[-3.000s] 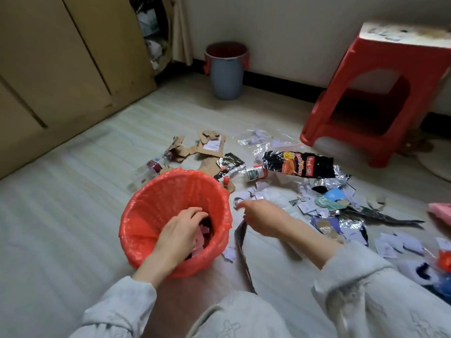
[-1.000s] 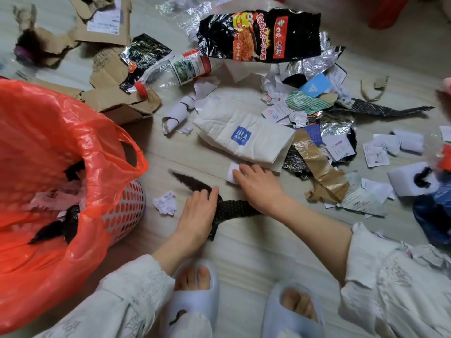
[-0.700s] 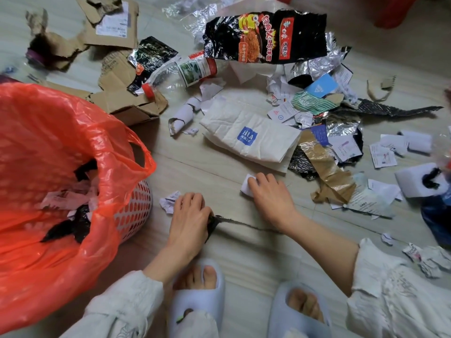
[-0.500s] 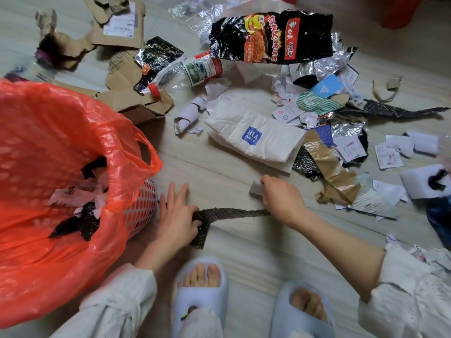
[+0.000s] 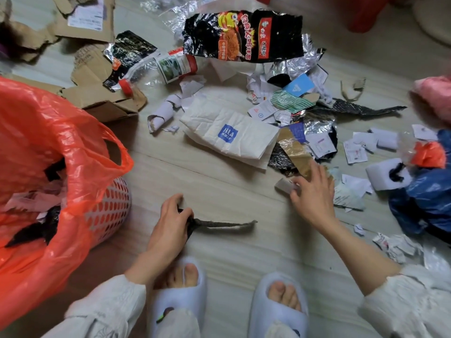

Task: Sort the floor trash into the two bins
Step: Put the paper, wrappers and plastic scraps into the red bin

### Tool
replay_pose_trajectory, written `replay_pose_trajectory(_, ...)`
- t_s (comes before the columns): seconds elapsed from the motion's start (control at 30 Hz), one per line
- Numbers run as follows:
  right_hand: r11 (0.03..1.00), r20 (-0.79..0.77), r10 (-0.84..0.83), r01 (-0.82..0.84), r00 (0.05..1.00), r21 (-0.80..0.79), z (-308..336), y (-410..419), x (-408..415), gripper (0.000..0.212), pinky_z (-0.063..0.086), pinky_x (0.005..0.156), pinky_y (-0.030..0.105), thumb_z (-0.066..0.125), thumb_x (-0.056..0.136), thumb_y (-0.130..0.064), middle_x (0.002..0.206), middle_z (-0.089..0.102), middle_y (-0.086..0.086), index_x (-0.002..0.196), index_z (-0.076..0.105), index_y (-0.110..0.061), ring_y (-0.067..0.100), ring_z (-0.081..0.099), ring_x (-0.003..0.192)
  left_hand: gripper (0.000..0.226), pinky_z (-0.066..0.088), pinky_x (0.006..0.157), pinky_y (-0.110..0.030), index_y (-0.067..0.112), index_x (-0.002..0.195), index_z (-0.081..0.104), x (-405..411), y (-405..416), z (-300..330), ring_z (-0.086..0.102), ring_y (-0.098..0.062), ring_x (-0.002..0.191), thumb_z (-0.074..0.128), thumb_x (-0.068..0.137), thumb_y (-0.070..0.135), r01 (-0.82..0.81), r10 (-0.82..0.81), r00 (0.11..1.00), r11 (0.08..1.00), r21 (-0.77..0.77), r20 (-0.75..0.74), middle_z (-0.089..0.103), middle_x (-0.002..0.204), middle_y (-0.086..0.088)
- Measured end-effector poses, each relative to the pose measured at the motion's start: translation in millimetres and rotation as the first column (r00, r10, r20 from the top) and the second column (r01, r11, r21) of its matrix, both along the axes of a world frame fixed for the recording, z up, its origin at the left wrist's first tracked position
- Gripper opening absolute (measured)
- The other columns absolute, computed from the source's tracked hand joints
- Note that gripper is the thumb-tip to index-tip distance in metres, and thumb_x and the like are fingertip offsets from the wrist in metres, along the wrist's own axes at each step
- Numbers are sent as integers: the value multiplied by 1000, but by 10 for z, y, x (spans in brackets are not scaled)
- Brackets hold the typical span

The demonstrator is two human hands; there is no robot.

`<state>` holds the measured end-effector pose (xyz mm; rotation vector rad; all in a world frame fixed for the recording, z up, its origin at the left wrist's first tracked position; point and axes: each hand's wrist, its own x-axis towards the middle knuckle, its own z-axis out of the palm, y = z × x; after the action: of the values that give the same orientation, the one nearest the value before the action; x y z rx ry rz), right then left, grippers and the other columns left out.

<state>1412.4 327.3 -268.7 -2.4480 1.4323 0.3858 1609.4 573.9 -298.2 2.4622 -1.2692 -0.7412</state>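
A white basket lined with an orange plastic bag (image 5: 48, 147) stands at the left, holding paper scraps and black pieces. My left hand (image 5: 168, 225) is closed on one end of a dark twisted strip (image 5: 219, 225) that lies on the floor to its right. My right hand (image 5: 312, 193) holds a small grey paper scrap (image 5: 284, 186) by the thumb while its fingers reach onto a gold foil piece (image 5: 296, 152). A white HLA bag (image 5: 227, 132), a black snack wrapper (image 5: 244, 36) and a crushed plastic bottle (image 5: 161, 68) lie beyond.
Torn cardboard (image 5: 97, 91) sits beside the basket. Paper scraps and foil (image 5: 314, 123) spread to the right, with a blue plastic bag (image 5: 424, 203) and an orange scrap (image 5: 428, 154) at the right edge. A red stool leg (image 5: 366, 13) is at the top. My slippered feet (image 5: 180, 293) are below.
The camera came down from the wide room view to the trash. My left hand gathered the dark strip, bunching it narrow. My right hand let go of its other end and moved right with the scrap.
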Motion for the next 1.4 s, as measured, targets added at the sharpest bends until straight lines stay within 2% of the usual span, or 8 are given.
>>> replay_pose_trajectory(0.13,989,72,-71,61,995,133,-2,-100,22,33,33,105,42,51,89,-11,144,34,17,121,57,-7,35,37,129,13,35,86,-24,9,97,60,-81,-123,-36,39,-27,115,60,84,12,20,-21,1000,999,-34,-23,40,125,-9)
replay_pose_trajectory(0.23,993,134,-83,70,987,98,-34,20,33,27,40,90,37,47,89,-2,119,56,20,114,56,0,34,51,109,16,46,74,-31,9,94,62,-96,-124,-30,49,-30,98,66,79,7,56,-56,998,997,-61,-6,49,107,-11)
replay_pose_trajectory(0.37,996,161,-78,69,984,61,-70,162,-13,19,40,81,38,45,90,-2,104,60,20,105,57,1,34,53,97,18,51,68,-36,7,91,64,-118,-102,-6,55,-33,88,68,75,1,32,-33,999,996,-88,-20,55,97,-12)
replay_pose_trajectory(0.7,1000,348,-2,2,938,0,585,194,155,29,45,81,42,48,87,-1,103,62,20,115,55,-3,36,56,98,13,46,63,-32,6,86,65,-64,-413,657,58,-31,78,66,77,-2,25,-18,999,961,-276,28,57,86,-12)
replay_pose_trajectory(0.9,991,572,130,-125,810,-49,1611,499,662,27,41,80,37,52,86,-4,106,63,18,113,55,-4,34,57,98,30,50,62,-36,19,92,53,119,-328,1689,54,-26,83,66,76,-3,45,43,987,849,-526,153,56,90,-9)
replay_pose_trajectory(1.1,934,710,347,-297,613,-200,2545,999,1220,27,46,81,36,57,84,1,104,65,18,111,56,0,32,60,94,31,47,70,-34,10,92,64,413,204,2387,51,-22,87,69,67,-8,-17,250,918,800,-600,308,59,93,-6)
replay_pose_trajectory(1.3,762,673,597,-572,437,-305,2908,1767,1914,31,49,82,45,52,81,6,104,66,22,112,58,2,35,61,97,35,45,73,-39,8,91,65,901,1034,2641,51,-29,86,66,62,-12,-211,498,787,770,-602,363,60,93,-10)
replay_pose_trajectory(1.4,746,663,600,-611,447,-264,2896,2044,2264,30,42,80,40,49,85,3,107,64,19,113,58,-1,32,56,100,38,48,76,-43,6,95,65,1029,1353,2569,54,-33,91,63,63,-15,-352,581,742,762,-544,334,58,97,-12)
